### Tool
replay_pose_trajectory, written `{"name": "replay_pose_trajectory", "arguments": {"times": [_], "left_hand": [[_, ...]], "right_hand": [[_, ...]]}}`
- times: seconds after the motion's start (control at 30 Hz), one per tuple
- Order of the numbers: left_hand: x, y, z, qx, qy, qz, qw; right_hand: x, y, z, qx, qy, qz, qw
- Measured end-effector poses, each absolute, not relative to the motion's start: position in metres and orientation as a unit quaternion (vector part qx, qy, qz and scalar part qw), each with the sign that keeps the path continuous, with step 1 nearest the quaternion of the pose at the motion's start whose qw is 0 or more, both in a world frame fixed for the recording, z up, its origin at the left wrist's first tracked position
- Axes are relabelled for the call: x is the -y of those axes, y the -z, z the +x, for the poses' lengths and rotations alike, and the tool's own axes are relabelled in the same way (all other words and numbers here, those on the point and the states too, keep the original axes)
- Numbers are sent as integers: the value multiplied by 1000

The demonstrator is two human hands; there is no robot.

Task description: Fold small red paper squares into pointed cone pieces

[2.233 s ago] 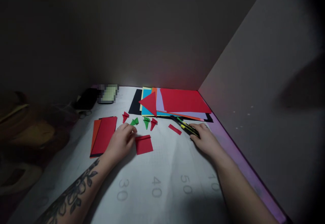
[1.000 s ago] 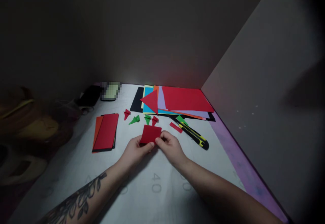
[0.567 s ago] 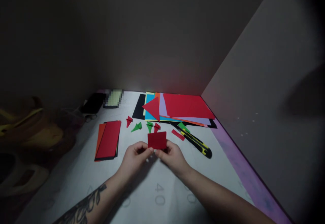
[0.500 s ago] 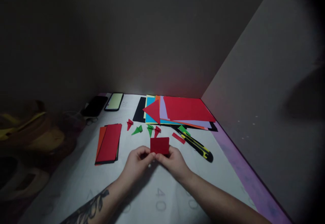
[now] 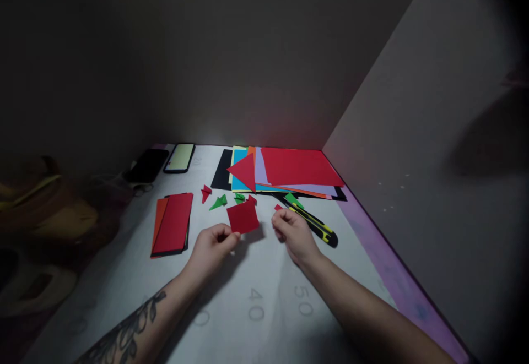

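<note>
Head view: the red paper square [image 5: 243,218] is above the white numbered sheet [image 5: 256,267], its lower-left corner clamped in the left hand [image 5: 212,247]. The curled right hand [image 5: 296,235] is apart from it, near the box cutter [image 5: 323,229]; whether it pinches anything is unclear. Four folded pieces [image 5: 219,202] appear complete; the square, seemingly flat, appears unfinished. Earlier, both hands gripped it.

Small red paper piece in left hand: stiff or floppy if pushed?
The small red paper piece is probably fairly stiff: it looks nearly flat, pinched near one corner. It may swivel if pushed, since only the left hand holds it.
</note>
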State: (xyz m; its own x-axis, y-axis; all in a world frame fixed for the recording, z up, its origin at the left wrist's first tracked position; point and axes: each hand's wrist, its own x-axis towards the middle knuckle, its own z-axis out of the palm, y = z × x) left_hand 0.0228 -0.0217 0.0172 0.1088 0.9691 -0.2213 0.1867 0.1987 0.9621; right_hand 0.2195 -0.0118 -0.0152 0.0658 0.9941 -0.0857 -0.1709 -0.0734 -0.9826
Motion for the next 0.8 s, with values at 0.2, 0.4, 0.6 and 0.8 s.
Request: {"name": "replay_pose_trajectory", "arguments": {"times": [0.2,0.4,0.6,0.8], "left_hand": [[23,-18,22,-537,-328,555,545],[19,-10,15,-526,-375,575,502],[8,3,14,-535,-416,561,476],[7,1,4,-561,-356,689,289]], "right_hand": [[19,6,202,463,-579,-438,508],[17,14,197,476,-544,-481,496],[18,12,197,565,-508,-510,403],[11,-8,276,694,-64,-673,247]]}}
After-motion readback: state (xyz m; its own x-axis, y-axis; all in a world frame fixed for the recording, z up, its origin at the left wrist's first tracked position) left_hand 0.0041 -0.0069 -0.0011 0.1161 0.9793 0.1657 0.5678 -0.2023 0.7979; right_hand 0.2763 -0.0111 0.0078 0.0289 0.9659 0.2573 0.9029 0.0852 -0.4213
